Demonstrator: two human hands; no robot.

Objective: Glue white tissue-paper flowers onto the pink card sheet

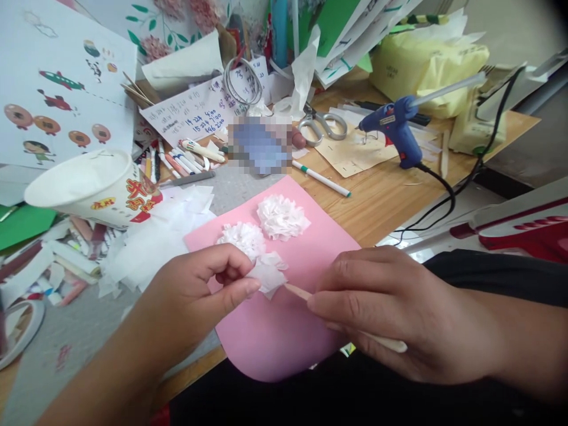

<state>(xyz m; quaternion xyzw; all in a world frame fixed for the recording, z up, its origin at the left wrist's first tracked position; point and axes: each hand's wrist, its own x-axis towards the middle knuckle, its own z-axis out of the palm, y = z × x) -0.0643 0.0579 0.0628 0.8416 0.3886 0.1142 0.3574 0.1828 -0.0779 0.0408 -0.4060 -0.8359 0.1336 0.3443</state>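
Over the middle of a pink sheet (266,337), a small piece of white tissue (268,275) is hanging from the left hand (195,284), whose thumb and forefinger are pinching its left side. The tissue is looking thin, matte and creased, its top ruffling slightly while its lower part is tapering to a corner. At its right edge, the pale tip of a slim wooden stick (298,292) is meeting it; the right hand (390,302) is closing around the stick, its rounded end poking out below the fingers. Just behind the tissue, two full, frilly white paper flowers are sitting on the sheet, the nearer one (244,238) partly hiding behind the left hand, the farther one (283,217) showing whole. The sheet's rounded lower corner is reaching past the counter (368,195) edge over dark clothing, and pink surface is spreading below the tissue between the hands. A tissue stack (151,236) is bordering the sheet's left edge, while a white pen (322,177) is lying beyond its far right edge.
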